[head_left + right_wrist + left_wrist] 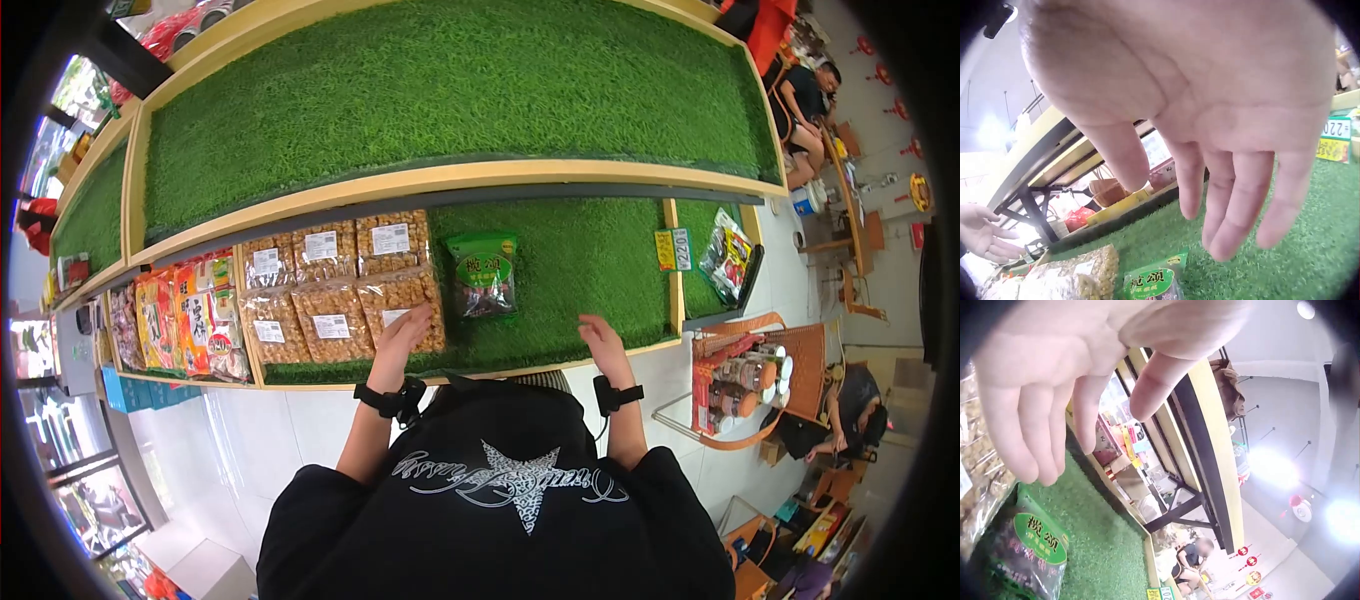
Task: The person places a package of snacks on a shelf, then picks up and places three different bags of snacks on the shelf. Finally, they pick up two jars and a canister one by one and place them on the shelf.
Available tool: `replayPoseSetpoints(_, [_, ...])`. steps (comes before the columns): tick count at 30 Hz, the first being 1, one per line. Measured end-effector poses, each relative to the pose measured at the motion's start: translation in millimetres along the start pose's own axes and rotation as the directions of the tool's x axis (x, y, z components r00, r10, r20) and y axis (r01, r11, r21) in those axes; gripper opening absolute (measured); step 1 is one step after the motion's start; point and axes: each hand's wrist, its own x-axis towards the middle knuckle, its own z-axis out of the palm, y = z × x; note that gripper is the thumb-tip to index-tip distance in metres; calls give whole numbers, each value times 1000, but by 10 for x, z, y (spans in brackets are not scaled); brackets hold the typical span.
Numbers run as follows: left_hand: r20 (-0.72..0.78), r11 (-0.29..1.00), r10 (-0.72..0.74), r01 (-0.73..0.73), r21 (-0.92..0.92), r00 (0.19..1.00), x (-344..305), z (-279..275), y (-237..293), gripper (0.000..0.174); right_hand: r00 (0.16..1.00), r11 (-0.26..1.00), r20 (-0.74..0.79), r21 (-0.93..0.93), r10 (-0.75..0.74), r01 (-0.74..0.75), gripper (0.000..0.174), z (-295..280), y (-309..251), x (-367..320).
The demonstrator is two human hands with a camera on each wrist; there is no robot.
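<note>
A green bag with a dark lower part [484,275] lies on the artificial grass beside clear packs of brown nut-like pieces [330,310]. My left hand [402,345] is over the nearest right pack, fingers extended; whether it touches cannot be told. To the right of the bag, my right hand [608,352] hovers near the grass edge, fingers loosely extended, holding nothing. In the left wrist view the bag [1035,547] is below my left hand [1060,375]. The right wrist view has the bag [1155,278] below my right hand [1210,112].
Red and orange packs [190,315] fill the compartment at the left. A price tag [673,250] is on the right divider, with another bag [727,250] beyond it. An upper grass shelf [450,90] runs behind. A basket of jars [750,385] stands at the right; people sit farther off.
</note>
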Motion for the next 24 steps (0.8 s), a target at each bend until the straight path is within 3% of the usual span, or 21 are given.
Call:
replayPoseSetpoints(6, [129, 995, -76, 67, 73, 989, -32, 200, -101, 42, 999, 999, 46, 49, -8, 5, 31, 60, -129, -422])
replayPoseSetpoints(8, [163, 978, -76, 42, 205, 984, -45, 326, -42, 41, 997, 1000, 72, -1, -14, 14, 30, 43, -200, -469])
replayPoseSetpoints(12, [218, 961, -35, -26, 274, 975, -36, 541, -22, 38, 997, 998, 25, 7, -68, 68, 29, -51, -135, -488])
replayPoseSetpoints(17, [320, 888, 17, -162, 430, 947, 10, 808, -150, 36, 973, 993, -199, 15, -115, 120, 30, -294, -17, -748])
replayPoseSetpoints(24, [470, 761, 96, -369, 534, 878, -64, 1649, -242, 34, 909, 994, -414, 71, -44, 81, 28, -835, 701, -1270])
